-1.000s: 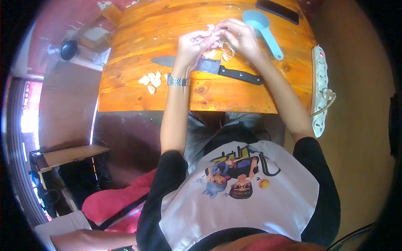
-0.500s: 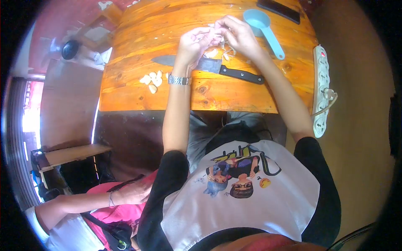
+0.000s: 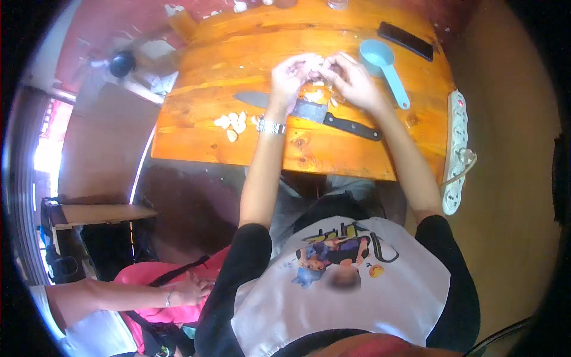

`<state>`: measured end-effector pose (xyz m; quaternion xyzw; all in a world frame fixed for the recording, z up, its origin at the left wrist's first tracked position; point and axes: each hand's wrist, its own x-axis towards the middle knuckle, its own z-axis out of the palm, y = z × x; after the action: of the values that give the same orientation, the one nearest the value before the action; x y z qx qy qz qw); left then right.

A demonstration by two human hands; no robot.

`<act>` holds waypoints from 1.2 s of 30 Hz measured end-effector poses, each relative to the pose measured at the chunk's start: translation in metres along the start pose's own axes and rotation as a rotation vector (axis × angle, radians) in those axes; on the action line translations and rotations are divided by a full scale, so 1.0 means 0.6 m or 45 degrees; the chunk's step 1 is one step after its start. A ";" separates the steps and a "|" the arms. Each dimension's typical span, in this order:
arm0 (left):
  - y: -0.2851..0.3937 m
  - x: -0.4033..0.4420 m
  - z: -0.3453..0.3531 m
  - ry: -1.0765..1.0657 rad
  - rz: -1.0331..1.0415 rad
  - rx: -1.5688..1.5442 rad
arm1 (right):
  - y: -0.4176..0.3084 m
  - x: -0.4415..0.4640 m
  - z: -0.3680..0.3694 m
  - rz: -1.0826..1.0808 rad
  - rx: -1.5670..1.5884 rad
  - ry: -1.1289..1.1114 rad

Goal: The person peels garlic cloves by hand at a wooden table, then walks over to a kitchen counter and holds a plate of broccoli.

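- Since half a second ago, the orange-brown varnished wooden counter [image 3: 199, 71] appears lower in view, consistent with a tilt of the worn camera; at lower left, a second person's hand [image 3: 190, 290] also rests lower, against bright pink cloth [image 3: 134, 273].
- The bare left hand [image 3: 292, 72], with a silver metal watch [image 3: 270, 127] at its wrist, and the bare right hand [image 3: 351, 78] face each other, fingers curled, tips nearly meeting. This opposed pinch probably lets one steady what the other works. Whether either has hold of a piece cannot be told; the fingertips are too bright.
- Pale, thin loose scraps [image 3: 313, 95] lie beneath the fingertips, a likely catching place.
- Cream-coloured, clove-shaped pieces [image 3: 239, 126] form a group left of the watch, presumably to stay separate from the scraps.
- The steel-bladed, black-handled knife [image 3: 312, 112] lies flat, blade passing under the left wrist, handle rightward, presumably for reach.
- The light-blue round scoop [image 3: 380, 62] sits beyond the right hand, seemingly set aside.
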<state>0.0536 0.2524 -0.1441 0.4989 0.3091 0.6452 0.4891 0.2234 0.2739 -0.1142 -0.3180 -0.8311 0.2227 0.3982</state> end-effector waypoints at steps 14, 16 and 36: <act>-0.007 -0.002 0.018 0.117 0.085 0.556 | 0.054 0.006 0.031 0.241 0.426 0.160; -0.008 -0.002 0.017 0.113 0.078 0.650 | 0.048 0.006 0.022 0.198 0.376 0.182; 0.036 -0.016 0.031 0.009 0.170 0.518 | 0.034 0.005 0.000 0.119 0.419 0.147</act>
<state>0.0644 0.2348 -0.1223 0.6045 0.4010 0.6022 0.3333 0.2291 0.2902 -0.1258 -0.2991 -0.7435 0.3552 0.4813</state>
